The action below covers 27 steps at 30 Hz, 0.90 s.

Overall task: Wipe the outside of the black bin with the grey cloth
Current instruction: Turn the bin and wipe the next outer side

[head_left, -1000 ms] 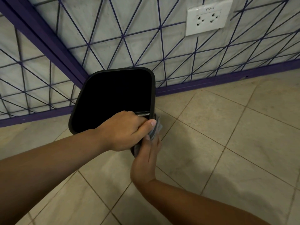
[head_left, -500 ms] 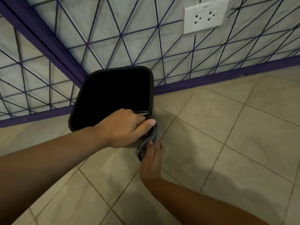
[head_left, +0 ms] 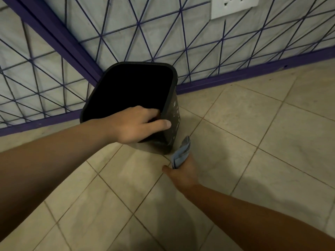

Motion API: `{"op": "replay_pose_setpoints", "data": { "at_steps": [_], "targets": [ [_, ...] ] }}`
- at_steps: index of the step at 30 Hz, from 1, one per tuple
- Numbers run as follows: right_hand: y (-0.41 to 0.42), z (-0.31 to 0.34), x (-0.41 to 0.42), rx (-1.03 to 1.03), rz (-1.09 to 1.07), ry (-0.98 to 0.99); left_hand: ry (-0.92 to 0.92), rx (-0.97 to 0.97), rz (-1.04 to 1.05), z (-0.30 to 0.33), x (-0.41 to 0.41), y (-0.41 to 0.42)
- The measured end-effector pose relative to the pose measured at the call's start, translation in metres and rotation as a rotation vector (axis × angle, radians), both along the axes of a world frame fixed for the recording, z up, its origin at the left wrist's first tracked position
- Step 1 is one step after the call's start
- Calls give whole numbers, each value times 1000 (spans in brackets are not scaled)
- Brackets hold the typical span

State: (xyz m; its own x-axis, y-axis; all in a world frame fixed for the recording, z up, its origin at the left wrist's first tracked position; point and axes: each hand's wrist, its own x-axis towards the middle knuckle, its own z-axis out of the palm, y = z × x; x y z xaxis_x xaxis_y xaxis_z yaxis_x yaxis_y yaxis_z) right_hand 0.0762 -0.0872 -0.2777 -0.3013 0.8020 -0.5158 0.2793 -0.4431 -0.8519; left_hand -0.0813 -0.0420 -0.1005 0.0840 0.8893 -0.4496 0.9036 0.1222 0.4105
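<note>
1. The black bin (head_left: pixel 174 113) stands on the tiled floor (head_left: pixel 253 142), in a corner by the wall (head_left: pixel 145 33). It tips a little.
2. The left hand (head_left: pixel 134 125) grips the near rim of the bin. Its fingers curl over the rim into the bin and the thumb lies on the outside.
3. The right hand (head_left: pixel 183 171) is low, near the floor, just beside the bin's near right corner. It holds the folded grey cloth (head_left: pixel 182 153) with its fingers curled round it.
4. The cloth is near the bin's bottom corner. I cannot tell if it touches the bin.
5. A white socket (head_left: pixel 233 5) is on the far wall, up to the right.
</note>
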Motion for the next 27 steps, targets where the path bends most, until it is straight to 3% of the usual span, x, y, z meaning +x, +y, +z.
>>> {"op": "replay_pose_setpoints", "data": {
  "at_steps": [3,8,11,15,20,23,27],
  "targets": [
    [-4,7,-9,-86,-25,-13,-1,1,37,-8,9,-1],
    [16,14,-23,-364,-155,151,15,90,29,-15,18,-5],
    [24,19,-29,-290,-46,191,28,143,13,-14,12,-6],
    [13,8,-48,55,53,237,9,149,18,-14,12,-6],
    [15,7,-51,-15,56,222,27,180,15,-15,15,-6],
    [34,8,-47,-224,-25,215,20,186,28,-14,14,-6],
    [11,6,-52,-260,-124,368,19,193,16,-16,15,-6]
  ]
}}
